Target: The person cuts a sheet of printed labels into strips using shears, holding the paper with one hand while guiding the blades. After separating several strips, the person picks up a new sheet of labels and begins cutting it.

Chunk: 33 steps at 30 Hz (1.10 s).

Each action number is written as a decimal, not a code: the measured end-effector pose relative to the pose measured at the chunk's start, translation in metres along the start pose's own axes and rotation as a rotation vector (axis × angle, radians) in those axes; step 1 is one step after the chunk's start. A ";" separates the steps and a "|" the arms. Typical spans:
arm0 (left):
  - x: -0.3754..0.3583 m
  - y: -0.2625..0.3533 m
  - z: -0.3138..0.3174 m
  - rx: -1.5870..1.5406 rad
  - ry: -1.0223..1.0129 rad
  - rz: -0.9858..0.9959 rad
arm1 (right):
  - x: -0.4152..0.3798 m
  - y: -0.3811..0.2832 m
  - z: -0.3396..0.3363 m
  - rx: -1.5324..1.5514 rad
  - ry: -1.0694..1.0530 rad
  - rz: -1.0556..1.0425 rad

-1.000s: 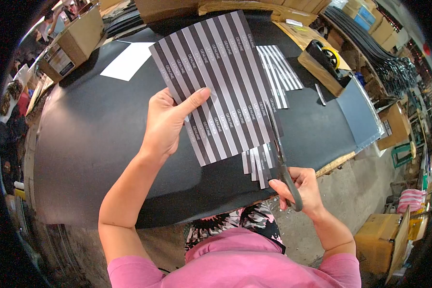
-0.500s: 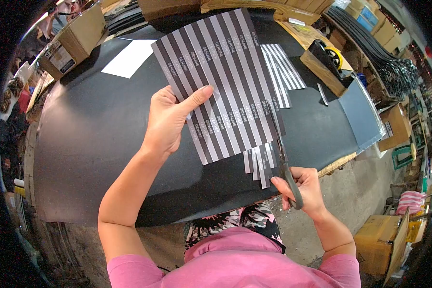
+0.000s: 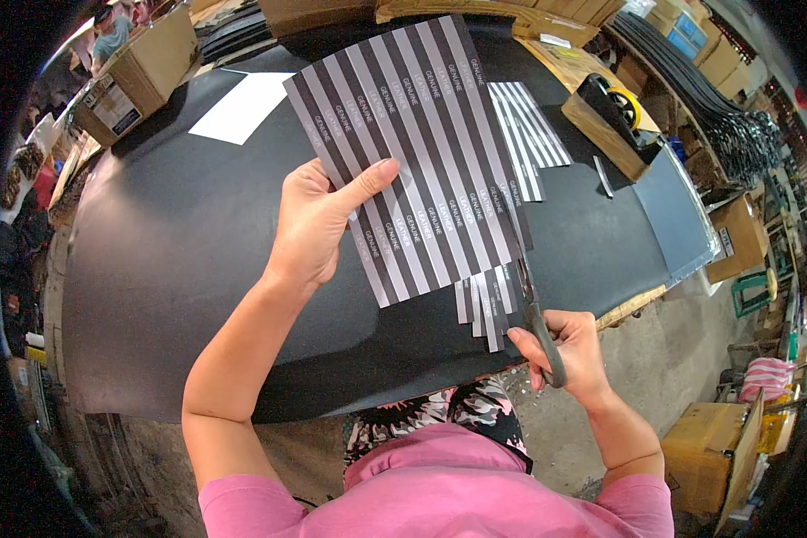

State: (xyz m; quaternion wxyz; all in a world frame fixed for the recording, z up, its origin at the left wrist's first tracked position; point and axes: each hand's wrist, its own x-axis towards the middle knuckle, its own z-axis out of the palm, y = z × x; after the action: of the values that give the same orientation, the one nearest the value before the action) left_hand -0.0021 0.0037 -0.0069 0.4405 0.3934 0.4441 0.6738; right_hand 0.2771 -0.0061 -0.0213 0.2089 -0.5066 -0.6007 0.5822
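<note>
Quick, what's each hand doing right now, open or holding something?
Left hand: closed on the striped sheet, thumb on top.
Right hand: closed on the handles of the scissors, blades at the sheet's right side.

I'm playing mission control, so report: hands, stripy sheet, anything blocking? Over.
Left hand pinching striped sheet. Right hand holding scissors, at sheet's right side. Narrow strips past its lower edge; nothing visibly blocking the scissors.

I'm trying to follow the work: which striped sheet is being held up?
The large striped sheet in the left hand; the other striped pieces lie on the table.
</note>
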 end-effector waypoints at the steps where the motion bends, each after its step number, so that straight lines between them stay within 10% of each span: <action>1: 0.000 0.000 -0.001 0.018 -0.004 -0.009 | 0.000 -0.001 0.001 0.002 0.004 -0.003; 33: -0.007 -0.007 0.012 -0.035 -0.073 -0.041 | 0.018 -0.010 0.004 0.138 -0.005 -0.077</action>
State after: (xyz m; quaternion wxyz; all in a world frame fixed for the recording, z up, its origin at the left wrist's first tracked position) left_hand 0.0128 0.0015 -0.0112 0.4769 0.4005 0.4238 0.6577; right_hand 0.2630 0.0091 -0.0187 0.2642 -0.4662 -0.5786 0.6149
